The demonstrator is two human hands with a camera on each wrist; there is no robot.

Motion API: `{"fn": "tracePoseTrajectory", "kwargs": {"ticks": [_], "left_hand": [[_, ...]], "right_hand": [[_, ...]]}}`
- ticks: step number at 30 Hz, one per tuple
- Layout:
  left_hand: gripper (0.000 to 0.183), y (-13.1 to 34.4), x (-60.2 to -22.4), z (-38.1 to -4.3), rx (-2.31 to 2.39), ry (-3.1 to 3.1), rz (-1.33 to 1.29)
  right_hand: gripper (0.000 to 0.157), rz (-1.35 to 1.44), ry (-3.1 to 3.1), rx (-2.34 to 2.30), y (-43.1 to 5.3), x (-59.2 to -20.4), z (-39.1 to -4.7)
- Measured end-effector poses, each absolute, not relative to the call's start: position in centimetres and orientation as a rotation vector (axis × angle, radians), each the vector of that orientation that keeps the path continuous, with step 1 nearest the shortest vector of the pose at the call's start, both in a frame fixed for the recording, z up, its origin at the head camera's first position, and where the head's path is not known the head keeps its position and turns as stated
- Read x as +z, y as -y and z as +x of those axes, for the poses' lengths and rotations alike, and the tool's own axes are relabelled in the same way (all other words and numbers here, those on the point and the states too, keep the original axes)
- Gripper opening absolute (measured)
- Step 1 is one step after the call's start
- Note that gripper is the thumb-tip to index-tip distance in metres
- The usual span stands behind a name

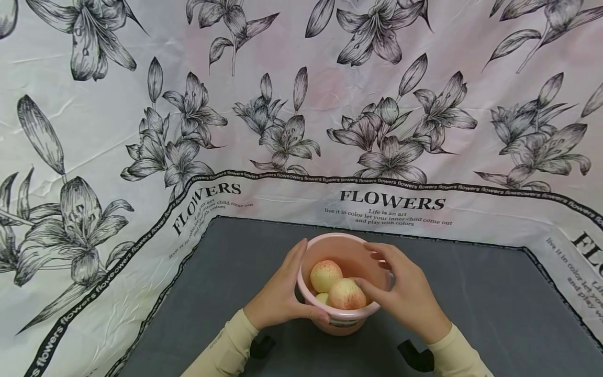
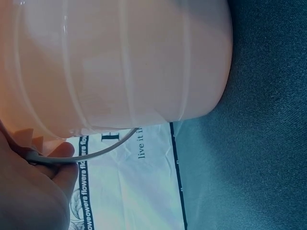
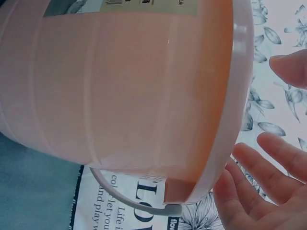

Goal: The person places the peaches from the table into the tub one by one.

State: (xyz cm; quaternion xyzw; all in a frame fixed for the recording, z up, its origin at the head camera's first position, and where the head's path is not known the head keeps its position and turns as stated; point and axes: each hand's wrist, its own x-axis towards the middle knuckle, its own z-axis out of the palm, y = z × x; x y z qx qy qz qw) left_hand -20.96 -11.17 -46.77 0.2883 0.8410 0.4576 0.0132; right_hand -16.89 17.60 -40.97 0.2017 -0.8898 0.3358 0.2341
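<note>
A pink plastic bucket (image 1: 339, 316) stands on the dark table, tipped a little toward me, its pale handle (image 2: 108, 151) hanging at the far side. Several round yellow fruits with a red blush, peach-like, lie inside, among them a front fruit (image 1: 347, 294) and a rear fruit (image 1: 326, 276). My left hand (image 1: 281, 293) grips the bucket at the left rim, thumb across the front and fingers round the far side by the handle joint. My right hand (image 1: 407, 285) is spread at the right rim, its thumb close over the front fruit, its fingers loosely bent and holding nothing.
A dark grey table surface (image 1: 226, 262) lies under the bucket. Behind and beside it hangs a white cloth (image 1: 292, 209) printed with lilies and "FLOWERS" lettering. Dark straps (image 1: 415, 356) show near both wrists. A paper label (image 3: 148, 6) is on the bucket's side.
</note>
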Motion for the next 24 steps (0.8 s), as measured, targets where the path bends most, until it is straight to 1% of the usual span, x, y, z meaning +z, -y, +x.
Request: {"fn": "tracePoseTrajectory", "kwargs": {"ticks": [16,24], "left_hand": [[0.146,11.4,-47.1,-21.2,1.429,-2.625,0.901],[0.147,11.9,-47.5,-21.1,1.481,-2.592,0.868]], "right_hand": [[0.065,0.469,2.465,0.937,-18.8,-42.0,-17.2],[0.061,0.429,2.473,0.908,-20.9,-42.8,-17.8]]}}
